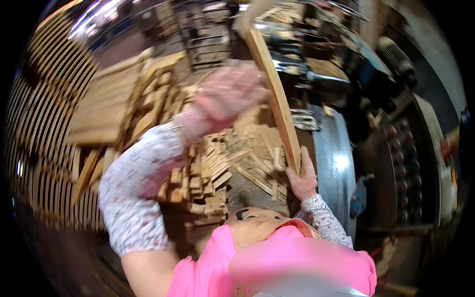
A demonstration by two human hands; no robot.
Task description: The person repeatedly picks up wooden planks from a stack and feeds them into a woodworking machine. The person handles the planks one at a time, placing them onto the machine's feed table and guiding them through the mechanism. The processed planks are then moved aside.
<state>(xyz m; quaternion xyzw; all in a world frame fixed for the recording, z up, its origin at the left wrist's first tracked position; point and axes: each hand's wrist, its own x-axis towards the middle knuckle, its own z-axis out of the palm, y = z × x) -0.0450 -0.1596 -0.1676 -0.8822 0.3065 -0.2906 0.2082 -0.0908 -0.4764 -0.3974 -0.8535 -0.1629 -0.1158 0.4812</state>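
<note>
A long, narrow wooden strip (278, 99) slants from the top middle down toward me. My right hand (303, 179), in a pinkish glove, grips its near end, with the thumb side against the wood. My left hand (230, 94), gloved too, is raised just left of the strip's middle and smeared by motion. Its fingers point toward the wood, but whether they touch it is unclear. Patterned sleeves cover both forearms. At the strip's far end, a pale curved shape (255, 15) is too blurred to make out.
A metal machine table (334, 158) lies to the right, by my right forearm. Left of me stand a broad wooden board (106, 99) and stacked short wood blocks (200, 173). Offcuts (255, 171) litter the floor ahead. Slatted wood stacks (44, 123) line the far left.
</note>
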